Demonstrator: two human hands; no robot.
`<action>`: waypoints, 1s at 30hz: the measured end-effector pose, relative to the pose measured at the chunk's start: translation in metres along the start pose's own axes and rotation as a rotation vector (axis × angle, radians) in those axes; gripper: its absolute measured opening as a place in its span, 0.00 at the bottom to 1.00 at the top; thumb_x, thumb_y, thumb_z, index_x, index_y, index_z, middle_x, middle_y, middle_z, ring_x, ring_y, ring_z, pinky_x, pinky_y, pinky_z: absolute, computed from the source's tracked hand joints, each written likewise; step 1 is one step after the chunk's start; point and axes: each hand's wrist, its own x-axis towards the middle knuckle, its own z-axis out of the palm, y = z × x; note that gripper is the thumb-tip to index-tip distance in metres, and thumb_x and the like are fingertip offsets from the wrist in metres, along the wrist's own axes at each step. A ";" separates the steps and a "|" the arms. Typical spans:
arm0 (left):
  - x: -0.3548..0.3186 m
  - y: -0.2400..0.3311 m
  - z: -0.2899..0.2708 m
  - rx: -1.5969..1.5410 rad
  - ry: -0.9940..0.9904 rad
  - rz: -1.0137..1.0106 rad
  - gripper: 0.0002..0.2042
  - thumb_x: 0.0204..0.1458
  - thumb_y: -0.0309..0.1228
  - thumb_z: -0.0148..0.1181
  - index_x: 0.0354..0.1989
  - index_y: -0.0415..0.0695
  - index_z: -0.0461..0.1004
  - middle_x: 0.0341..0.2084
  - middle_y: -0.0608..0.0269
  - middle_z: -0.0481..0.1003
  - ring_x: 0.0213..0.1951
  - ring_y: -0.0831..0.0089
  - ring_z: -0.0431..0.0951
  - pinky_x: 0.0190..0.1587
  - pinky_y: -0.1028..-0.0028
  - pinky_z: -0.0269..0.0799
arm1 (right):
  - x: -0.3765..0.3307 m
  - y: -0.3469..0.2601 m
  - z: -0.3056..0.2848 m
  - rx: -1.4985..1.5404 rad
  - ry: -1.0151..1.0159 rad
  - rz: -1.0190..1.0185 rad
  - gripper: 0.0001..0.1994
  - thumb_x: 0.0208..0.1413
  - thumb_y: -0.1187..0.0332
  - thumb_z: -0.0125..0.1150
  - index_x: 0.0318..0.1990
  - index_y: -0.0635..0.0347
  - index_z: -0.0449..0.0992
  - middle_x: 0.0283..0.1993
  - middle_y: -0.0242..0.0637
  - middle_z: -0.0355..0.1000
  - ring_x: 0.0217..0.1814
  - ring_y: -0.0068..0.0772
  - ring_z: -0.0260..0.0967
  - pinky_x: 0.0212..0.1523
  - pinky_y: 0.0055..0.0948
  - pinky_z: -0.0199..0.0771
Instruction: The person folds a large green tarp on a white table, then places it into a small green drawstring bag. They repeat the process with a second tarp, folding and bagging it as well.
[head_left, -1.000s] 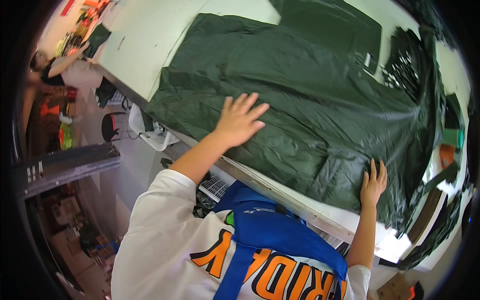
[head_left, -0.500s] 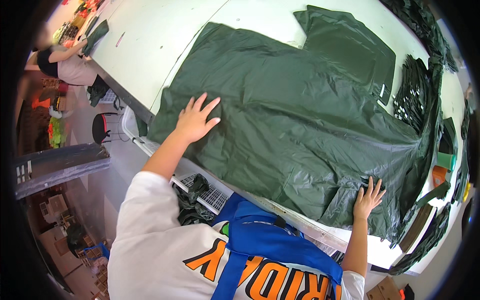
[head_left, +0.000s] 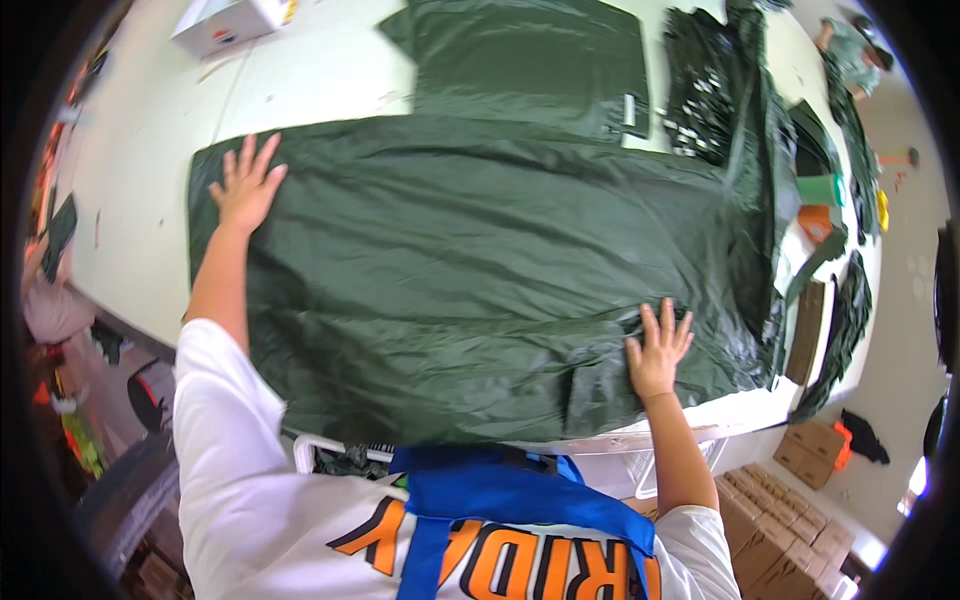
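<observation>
I note a white desk (head_left: 135,190), cartons (head_left: 790,520) stacked lower right, and a dark green sheet (head_left: 450,240) spread over the desk. Palms down, fingers splayed, gripping nothing: right hand (head_left: 660,355) on the sheet's right part; left hand (head_left: 246,190) since shifted to its far left corner. Shirt (head_left: 290,530) bears orange lettering; white tag (head_left: 629,110) illegible.

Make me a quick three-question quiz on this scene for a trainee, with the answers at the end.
1. True or false: the left hand and right hand both lie on the dark green sheet with fingers spread.
2. Which hand is nearer the sheet's far edge? A) left B) right C) both equally
3. Fill in: the blue apron is worn over a ____ shirt with orange lettering.

Key: 1. True. 2. A. 3. White.
</observation>
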 end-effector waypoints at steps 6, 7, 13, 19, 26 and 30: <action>0.003 0.017 -0.009 0.138 0.068 -0.122 0.30 0.57 0.55 0.45 0.68 0.73 0.48 0.71 0.59 0.39 0.69 0.47 0.42 0.64 0.39 0.40 | 0.082 0.038 -0.088 0.214 0.102 -0.286 0.25 0.49 0.62 0.63 0.57 0.52 0.69 0.62 0.42 0.62 0.67 0.51 0.52 0.63 0.51 0.51; 0.001 0.046 -0.014 0.080 0.211 -0.004 0.31 0.55 0.52 0.49 0.68 0.67 0.50 0.69 0.55 0.43 0.68 0.47 0.45 0.63 0.43 0.43 | 0.129 0.056 -0.098 0.258 0.280 -0.352 0.24 0.49 0.65 0.64 0.55 0.58 0.69 0.59 0.44 0.65 0.62 0.49 0.59 0.61 0.44 0.57; -0.082 0.389 -0.113 -0.548 0.079 0.960 0.30 0.44 0.36 0.62 0.59 0.45 0.64 0.61 0.50 0.60 0.65 0.53 0.55 0.65 0.56 0.50 | 0.399 0.194 -0.115 0.470 0.559 0.421 0.45 0.44 0.44 0.65 0.60 0.74 0.58 0.62 0.58 0.59 0.64 0.53 0.58 0.61 0.39 0.59; -0.122 0.565 -0.054 -0.617 0.115 1.184 0.33 0.52 0.47 0.57 0.64 0.48 0.58 0.66 0.54 0.52 0.69 0.59 0.47 0.69 0.55 0.40 | 0.460 0.212 -0.102 1.152 0.215 0.348 0.15 0.49 0.63 0.64 0.38 0.67 0.79 0.45 0.43 0.75 0.46 0.39 0.71 0.49 0.33 0.69; -0.119 0.581 -0.046 -0.505 0.135 1.064 0.32 0.53 0.54 0.50 0.65 0.54 0.57 0.66 0.55 0.52 0.68 0.59 0.48 0.68 0.50 0.38 | 0.325 0.111 -0.206 1.798 0.389 -0.392 0.12 0.62 0.70 0.47 0.49 0.61 0.72 0.50 0.42 0.72 0.52 0.36 0.70 0.59 0.37 0.67; -0.136 0.587 -0.054 -1.330 0.096 1.122 0.28 0.54 0.50 0.52 0.61 0.51 0.62 0.60 0.57 0.61 0.65 0.64 0.55 0.66 0.55 0.45 | 0.213 -0.022 -0.165 0.623 0.161 -1.017 0.11 0.50 0.67 0.54 0.41 0.53 0.74 0.44 0.36 0.71 0.55 0.40 0.63 0.54 0.43 0.62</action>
